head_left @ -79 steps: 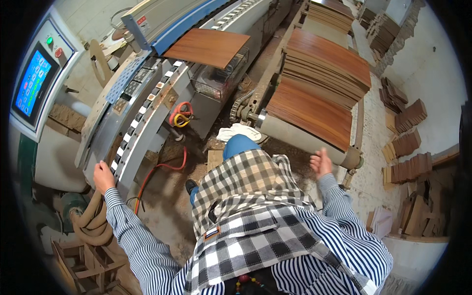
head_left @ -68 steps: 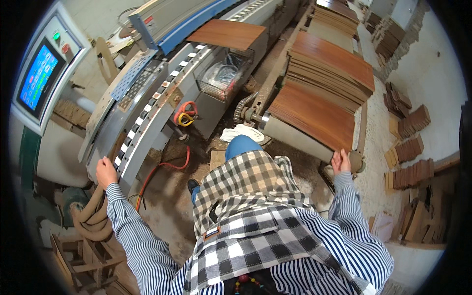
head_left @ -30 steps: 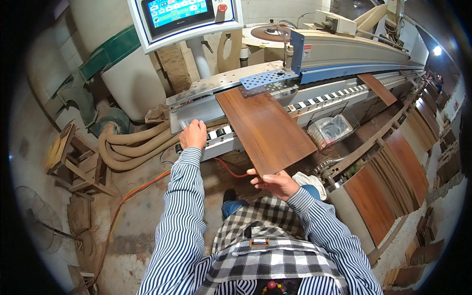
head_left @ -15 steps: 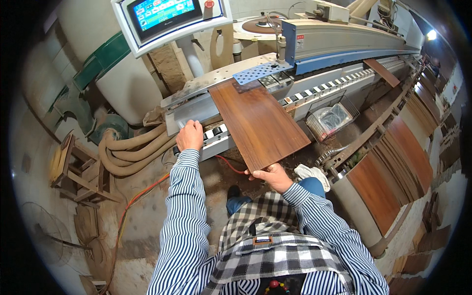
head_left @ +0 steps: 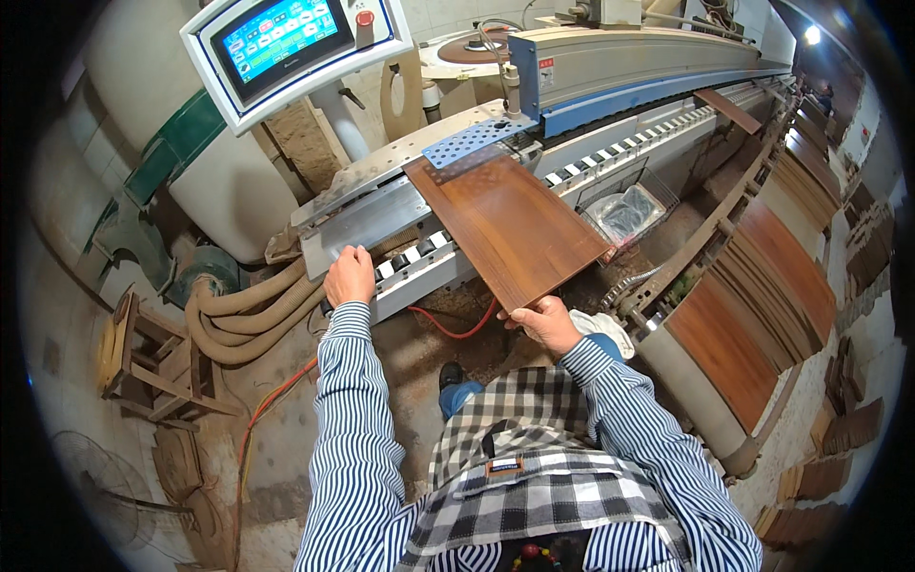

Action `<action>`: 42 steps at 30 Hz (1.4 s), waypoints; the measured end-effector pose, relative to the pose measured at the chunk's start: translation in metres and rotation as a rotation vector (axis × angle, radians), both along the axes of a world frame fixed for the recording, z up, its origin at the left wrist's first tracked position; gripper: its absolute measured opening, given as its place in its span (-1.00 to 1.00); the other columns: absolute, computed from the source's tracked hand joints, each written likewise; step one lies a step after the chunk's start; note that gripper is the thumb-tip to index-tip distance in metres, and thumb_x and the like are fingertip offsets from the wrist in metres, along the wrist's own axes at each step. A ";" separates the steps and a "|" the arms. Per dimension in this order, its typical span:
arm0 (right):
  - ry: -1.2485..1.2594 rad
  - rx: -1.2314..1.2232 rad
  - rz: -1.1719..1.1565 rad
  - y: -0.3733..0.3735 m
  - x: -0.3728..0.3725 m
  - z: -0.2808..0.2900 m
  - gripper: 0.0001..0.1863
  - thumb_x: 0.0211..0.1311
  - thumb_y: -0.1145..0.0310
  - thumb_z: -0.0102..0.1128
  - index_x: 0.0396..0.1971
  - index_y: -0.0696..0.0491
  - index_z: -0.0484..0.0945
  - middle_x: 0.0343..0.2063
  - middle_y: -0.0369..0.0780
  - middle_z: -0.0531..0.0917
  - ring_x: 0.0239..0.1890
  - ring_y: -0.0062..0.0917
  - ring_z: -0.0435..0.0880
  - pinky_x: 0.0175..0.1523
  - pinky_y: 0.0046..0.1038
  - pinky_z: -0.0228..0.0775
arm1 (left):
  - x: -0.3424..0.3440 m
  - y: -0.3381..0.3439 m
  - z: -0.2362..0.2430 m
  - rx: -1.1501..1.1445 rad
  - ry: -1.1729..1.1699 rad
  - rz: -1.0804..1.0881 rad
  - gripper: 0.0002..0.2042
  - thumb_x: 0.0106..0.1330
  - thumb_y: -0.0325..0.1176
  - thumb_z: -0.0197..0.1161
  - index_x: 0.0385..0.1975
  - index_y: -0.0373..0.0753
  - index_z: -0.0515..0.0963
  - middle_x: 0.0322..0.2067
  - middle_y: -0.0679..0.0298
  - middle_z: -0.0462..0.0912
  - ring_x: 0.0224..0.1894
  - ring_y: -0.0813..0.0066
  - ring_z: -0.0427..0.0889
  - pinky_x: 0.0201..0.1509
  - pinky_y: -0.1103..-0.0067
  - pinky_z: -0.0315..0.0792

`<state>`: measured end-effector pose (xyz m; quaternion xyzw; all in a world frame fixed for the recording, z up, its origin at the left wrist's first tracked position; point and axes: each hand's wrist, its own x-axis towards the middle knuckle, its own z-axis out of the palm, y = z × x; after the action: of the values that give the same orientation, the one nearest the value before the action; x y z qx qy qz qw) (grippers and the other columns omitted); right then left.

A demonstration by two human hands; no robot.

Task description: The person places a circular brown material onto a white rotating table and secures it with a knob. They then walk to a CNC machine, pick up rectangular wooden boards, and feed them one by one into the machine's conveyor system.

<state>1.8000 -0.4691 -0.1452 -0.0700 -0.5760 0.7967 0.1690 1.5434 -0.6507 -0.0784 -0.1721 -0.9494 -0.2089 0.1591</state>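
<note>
Right now, your right hand point(head_left: 545, 324) holds the near end of the brown wood-grain board point(head_left: 515, 224), the fingers pinching it close to its near left corner, with the thumb above and the other fingertips partly hidden beneath. The board lies flat, face up, across the roller track point(head_left: 424, 250), its long axis running slantwise from the far left toward you and to the right. Its far end points at the blue perforated plate point(head_left: 477, 141) and meets it, though you cannot tell how far it reaches underneath; its near short edge faces you and juts past the rollers, over the floor. Your left hand point(head_left: 350, 276) rests at the near end of the metal worktop point(head_left: 367, 224), well apart from the board, with its fingers curled; you cannot tell whether they grip anything. Just beside the board's right corner hangs a wire basket point(head_left: 624, 214). Farther along the machine lies a second board point(head_left: 729, 110). On your right, brown boards stand stacked on a conveyor point(head_left: 688, 400), and a lit control panel point(head_left: 295, 48) stands at the upper left.
</note>
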 end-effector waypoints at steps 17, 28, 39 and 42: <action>-0.146 -0.069 -0.465 0.072 0.041 0.005 -0.60 0.22 0.10 0.05 -0.56 0.17 0.46 -0.69 -0.24 0.53 -0.61 -0.61 0.50 -0.44 -0.61 0.36 | 0.001 0.005 -0.002 -0.028 0.004 0.005 -0.66 0.25 -0.11 -0.10 -0.45 -0.26 0.50 -0.44 -0.04 0.58 -0.35 -0.03 0.55 -0.26 0.20 0.40; -0.219 -0.031 -0.862 0.098 0.194 -0.065 -0.46 0.22 0.34 0.03 0.18 0.10 0.13 -0.55 -0.20 0.57 -0.54 -0.64 0.52 -0.47 -0.62 0.39 | -0.022 -0.005 -0.018 -0.050 0.084 -0.082 -0.63 0.25 -0.08 -0.12 -0.42 -0.27 0.50 -0.40 -0.07 0.56 -0.32 -0.12 0.50 -0.27 0.14 0.33; -0.800 -0.240 -1.721 0.062 0.457 -0.097 -0.37 0.26 0.24 -0.03 0.26 0.10 -0.01 -0.58 -0.11 0.60 -0.71 -0.53 0.52 -0.61 -0.50 0.39 | -0.024 0.002 -0.019 -0.099 0.019 -0.056 -0.61 0.27 -0.04 -0.15 -0.33 -0.24 0.50 -0.37 0.00 0.57 -0.31 -0.04 0.51 -0.27 0.19 0.33; -0.812 -0.133 -1.759 0.053 0.447 -0.103 -0.38 0.25 0.19 -0.01 0.24 0.10 0.07 -0.58 -0.12 0.61 -0.72 -0.54 0.51 -0.60 -0.50 0.40 | -0.023 0.002 -0.018 -0.096 0.028 -0.061 -0.61 0.27 -0.04 -0.15 -0.32 -0.23 0.50 -0.37 0.01 0.58 -0.31 -0.04 0.51 -0.27 0.20 0.34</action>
<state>2.2469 -0.4160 -0.2478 -0.7548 -0.2860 0.3317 0.4883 1.5203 -0.6489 -0.0965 -0.2115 -0.9503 -0.1656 0.1574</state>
